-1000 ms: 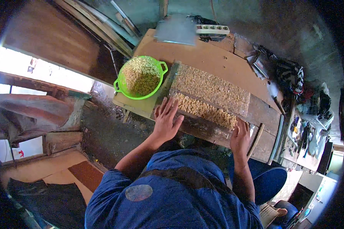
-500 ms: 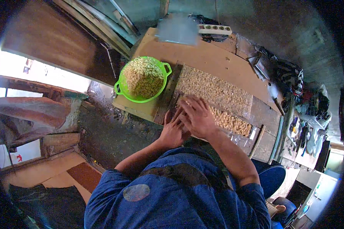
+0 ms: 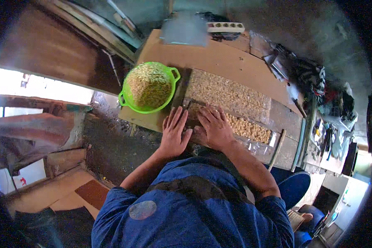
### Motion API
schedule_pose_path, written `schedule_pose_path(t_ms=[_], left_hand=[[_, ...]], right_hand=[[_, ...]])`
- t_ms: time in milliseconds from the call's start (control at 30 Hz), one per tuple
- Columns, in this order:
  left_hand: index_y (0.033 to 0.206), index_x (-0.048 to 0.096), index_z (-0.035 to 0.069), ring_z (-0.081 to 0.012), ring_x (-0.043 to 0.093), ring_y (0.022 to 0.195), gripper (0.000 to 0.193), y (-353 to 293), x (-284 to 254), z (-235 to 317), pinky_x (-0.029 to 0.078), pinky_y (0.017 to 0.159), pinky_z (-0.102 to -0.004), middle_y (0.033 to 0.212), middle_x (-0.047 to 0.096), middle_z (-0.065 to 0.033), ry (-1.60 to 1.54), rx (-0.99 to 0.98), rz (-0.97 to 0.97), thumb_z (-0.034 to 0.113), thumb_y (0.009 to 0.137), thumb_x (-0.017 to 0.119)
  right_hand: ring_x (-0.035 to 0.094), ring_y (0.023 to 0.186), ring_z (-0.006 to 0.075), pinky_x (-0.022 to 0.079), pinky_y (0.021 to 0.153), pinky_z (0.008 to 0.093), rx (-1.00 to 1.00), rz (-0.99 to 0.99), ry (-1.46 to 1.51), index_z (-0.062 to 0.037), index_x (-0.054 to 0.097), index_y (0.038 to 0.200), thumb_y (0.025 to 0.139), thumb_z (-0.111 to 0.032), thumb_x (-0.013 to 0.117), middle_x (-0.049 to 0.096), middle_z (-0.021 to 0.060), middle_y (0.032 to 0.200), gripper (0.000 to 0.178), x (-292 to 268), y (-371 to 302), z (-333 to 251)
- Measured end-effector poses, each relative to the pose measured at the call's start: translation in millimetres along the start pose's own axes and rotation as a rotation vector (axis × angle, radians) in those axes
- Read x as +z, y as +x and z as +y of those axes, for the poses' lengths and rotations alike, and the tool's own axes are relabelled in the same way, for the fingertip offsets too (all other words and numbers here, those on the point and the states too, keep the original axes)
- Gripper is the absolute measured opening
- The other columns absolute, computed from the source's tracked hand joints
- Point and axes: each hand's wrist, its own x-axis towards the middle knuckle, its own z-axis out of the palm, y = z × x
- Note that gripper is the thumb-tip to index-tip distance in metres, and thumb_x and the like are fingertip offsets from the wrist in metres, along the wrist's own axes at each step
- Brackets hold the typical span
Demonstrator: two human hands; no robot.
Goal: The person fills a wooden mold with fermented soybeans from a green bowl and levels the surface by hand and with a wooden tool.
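Note:
My left hand [image 3: 174, 134] lies flat at the table's near edge, fingers stretched forward, beside the left end of a strip of pale yellow beans or grains [image 3: 249, 129]. My right hand [image 3: 215, 129] rests palm down, fingers spread, on that strip's left part and hides some of it. Neither hand grips anything. Clear plastic shows along the strip's near side. Behind it lies a longer, wider flat slab of similar grains [image 3: 231, 93], apparently under clear plastic. To the left stands a bright green two-handled bowl [image 3: 146, 111] with a heap of the same grains.
A brown board [image 3: 219, 53] covers the table's far part. Clear plastic sheets [image 3: 184, 32] and a white power strip [image 3: 225, 27] are at the back. A wooden stick [image 3: 277, 149] lies right of the strip. Bags and clutter [image 3: 339, 107] fill the far right.
My hands, close together before, have moved apart. The left has shifted left and its fingers now point forward; the right has flattened on the strip. The view has shifted slightly.

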Motion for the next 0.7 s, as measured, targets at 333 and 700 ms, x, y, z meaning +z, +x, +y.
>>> schedule_pose_path(t_ms=[333, 700], left_hand=[[0.153, 0.033, 0.009, -0.0437, 0.017, 0.148, 0.065, 6.9, 10.6, 1.5, 0.016, 0.116, -0.0579, 0.16, 0.025, -0.0185, 0.099, 0.058, -0.126, 0.033, 0.097, 0.055], [0.153, 0.032, 0.008, -0.0448, 0.014, 0.148, 0.066, 10.0, 16.1, 6.8, 0.015, 0.118, -0.0556, 0.16, 0.025, -0.0187, 0.142, 0.054, -0.143, 0.034, 0.097, 0.054]], right_hand=[[0.052, 0.119, 0.0386, 0.042, 0.102, 0.0468, 0.605, 0.652, 0.125, -0.0012, 0.062, 0.117, 0.081, -0.018, 0.078, 0.056, 0.0198, 0.125, 0.043, -12.8, -117.5, 64.1], [0.033, 0.138, 0.046, 0.027, 0.114, 0.0522, 1.016, 0.604, 0.176, -0.0013, 0.043, 0.142, 0.096, -0.032, 0.059, 0.039, 0.0295, 0.145, 0.058, 25.0, -205.9, 101.3]])
